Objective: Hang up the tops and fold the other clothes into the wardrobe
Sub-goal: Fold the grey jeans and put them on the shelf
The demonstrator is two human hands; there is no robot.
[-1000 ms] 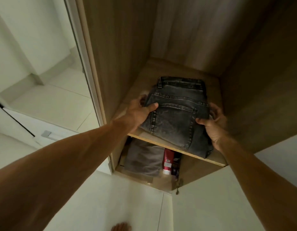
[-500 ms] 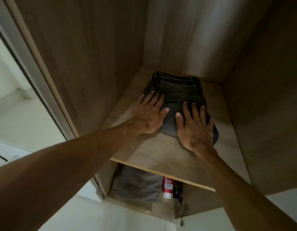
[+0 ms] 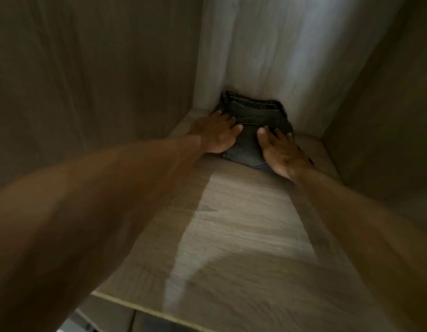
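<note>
Folded dark grey jeans (image 3: pixel 253 111) lie at the very back of the wooden wardrobe shelf (image 3: pixel 243 236), their waistband against the back wall. My left hand (image 3: pixel 217 134) rests flat on the jeans' left side, fingers spread. Flat on the near right part of the jeans presses my right hand (image 3: pixel 281 152). Neither hand grips the cloth. Both forearms reach deep into the compartment.
The wardrobe's left side wall (image 3: pixel 88 80), back wall (image 3: pixel 279 56) and right side wall (image 3: pixel 387 104) close in the shelf. The shelf's front edge (image 3: pixel 140 307) runs across the bottom, with a dark lower compartment beneath it.
The jeans have slid from the shelf's front edge to the back wall. My hands went from gripping their sides to lying flat on top. The camera has moved into the wardrobe.
</note>
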